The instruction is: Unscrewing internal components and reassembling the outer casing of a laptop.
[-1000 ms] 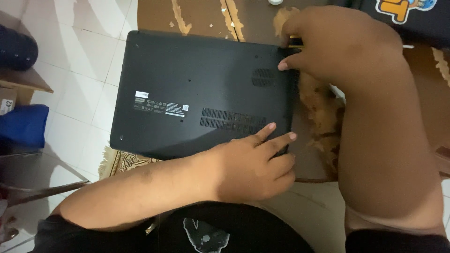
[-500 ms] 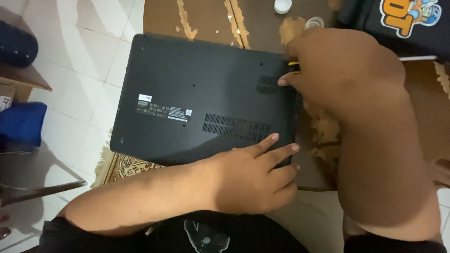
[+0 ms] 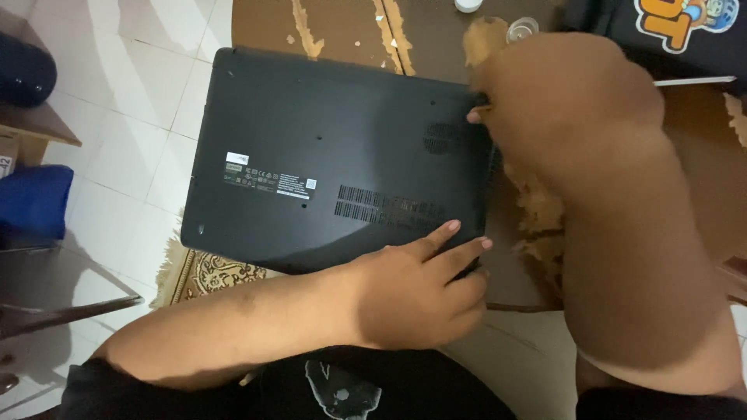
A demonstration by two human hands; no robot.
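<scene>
1. While most of the view is taken up by arms, going from the left you first get a blue fabric bag (image 3: 33, 204) on the white tiled floor (image 3: 132, 132), with a dark rounded thing above it that's too cropped to identify.
2. Next is the patterned rug with a fringe (image 3: 204, 274) peeking out under the table edge.
3. On the worn brown wooden table (image 3: 350, 27) sits the black plastic laptop, flipped upside down (image 3: 327, 155), so you see the white sticker, the vent slots and the screw holes. Its left part hangs out past the table edge over the floor.
4. The left hand (image 3: 412, 292) is pressed on the laptop's near right corner, two fingers (image 3: 436, 237) stretched flat on the base, the rest curled loosely over the edge, gripping nothing.
5. The right hand (image 3: 560, 101) is bunched up at the far right corner, fingertips pinched on something dark and thin, maybe a small tool, but it's too hidden to say.
6. Far right: a black cloth with a cartoon print (image 3: 669, 23), and a small clear round cap (image 3: 522, 29) near the top.
</scene>
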